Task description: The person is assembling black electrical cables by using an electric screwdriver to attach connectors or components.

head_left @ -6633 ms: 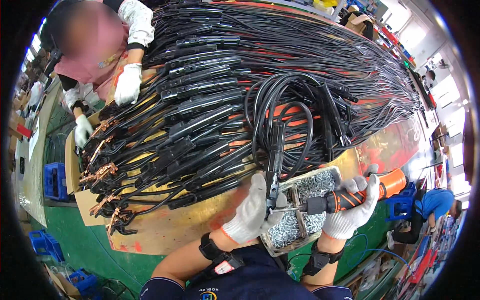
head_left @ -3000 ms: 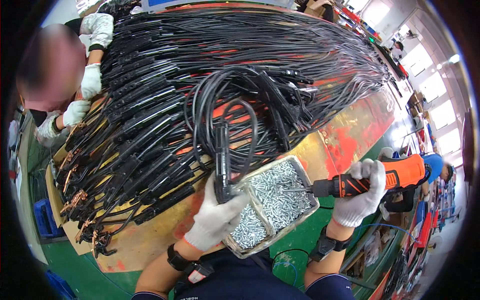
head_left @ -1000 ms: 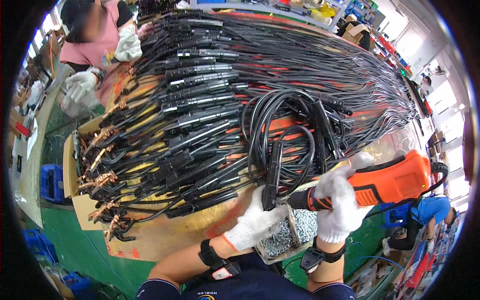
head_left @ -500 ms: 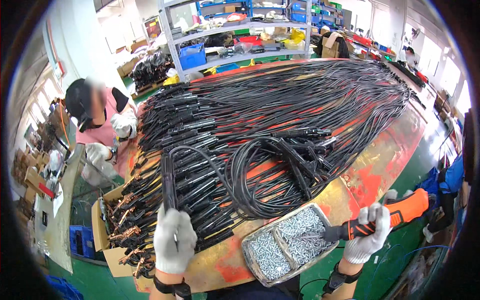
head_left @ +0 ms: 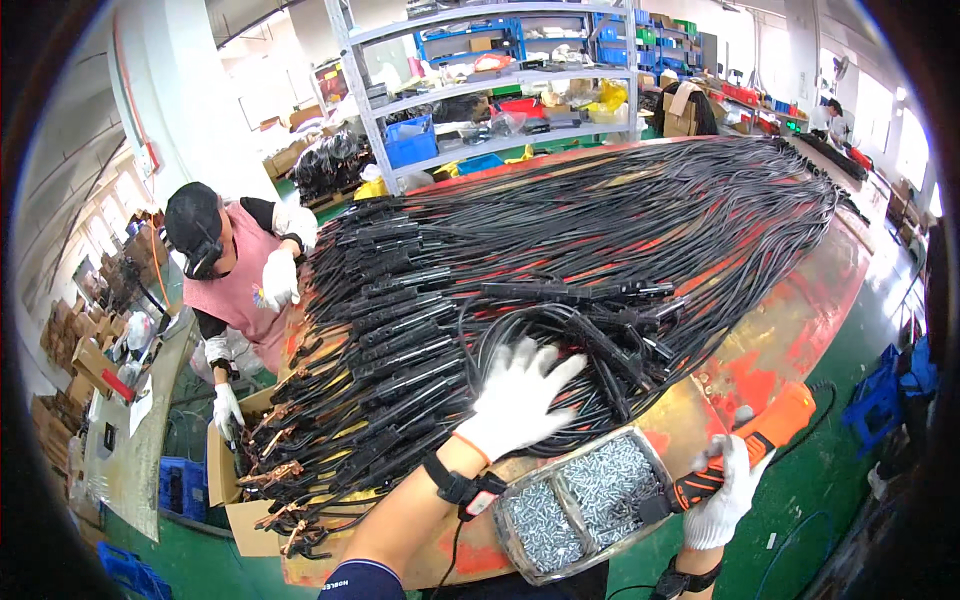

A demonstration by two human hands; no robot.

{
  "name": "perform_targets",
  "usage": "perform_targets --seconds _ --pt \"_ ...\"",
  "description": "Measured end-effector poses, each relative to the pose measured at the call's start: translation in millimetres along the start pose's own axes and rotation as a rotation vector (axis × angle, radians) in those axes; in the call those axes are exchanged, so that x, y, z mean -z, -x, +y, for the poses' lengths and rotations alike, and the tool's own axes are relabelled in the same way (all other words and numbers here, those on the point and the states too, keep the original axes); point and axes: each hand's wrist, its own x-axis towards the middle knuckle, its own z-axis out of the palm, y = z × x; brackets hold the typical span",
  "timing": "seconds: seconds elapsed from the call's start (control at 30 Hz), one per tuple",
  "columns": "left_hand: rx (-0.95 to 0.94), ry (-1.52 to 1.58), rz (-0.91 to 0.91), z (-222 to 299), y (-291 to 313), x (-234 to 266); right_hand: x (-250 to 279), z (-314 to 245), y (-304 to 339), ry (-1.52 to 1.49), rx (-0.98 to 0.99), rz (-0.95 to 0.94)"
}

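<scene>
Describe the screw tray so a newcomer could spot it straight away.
Start at the long workbench heaped with black cables. On its near edge, between the gloved left hand and right hand, sits the tray: the only clear container, filled with silver screws.

Brown cardboard boxes [head_left: 75, 350] stacked at left; blue bins [head_left: 410, 140] on shelves.

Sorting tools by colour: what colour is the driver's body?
Orange, with a black grip; head view, in the right hand.
</scene>
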Motion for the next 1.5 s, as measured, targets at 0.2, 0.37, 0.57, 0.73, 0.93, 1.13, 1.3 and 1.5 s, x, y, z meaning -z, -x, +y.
perform_targets --seconds 0.2,0.37,0.57,0.73,0.93,1.13,1.3,1.5 --pt "0.309 -0.048 0.071 -44.1 92.8 -0.5 7.1 59.2 -1.7 0.621 0.0 -0.568" --pt "0.375 -0.062 0.092 -35.1 178.1 27.5 6.7 98.0 -5.4 1.045 0.133 -0.935" --pt "0.869 -0.121 0.23 -62.1 326.8 96.2 3.4 103.3 -21.8 1.383 0.65 -1.022" --pt "0.995 0.059 0.024 -51.2 412.0 116.9 -67.5 71.9 22.8 1.297 0.813 -1.334" --pt "0.999 -0.11 -0.431 -45.7 414.8 89.8 -151.6 113.6 89.0 1.144 1.024 -1.771" --pt "0.808 -0.366 -0.352 -41.6 426.1 86.9 -148.8 183.6 78.3 1.293 1.216 -1.837" --pt "0.813 -0.437 -0.233 -52.2 422.3 117.1 -147.6 189.7 84.5 1.472 1.289 -1.806" --pt "0.851 -0.404 -0.044 -67.3 416.2 101.6 -157.8 180.3 82.9 1.619 1.248 -1.95"
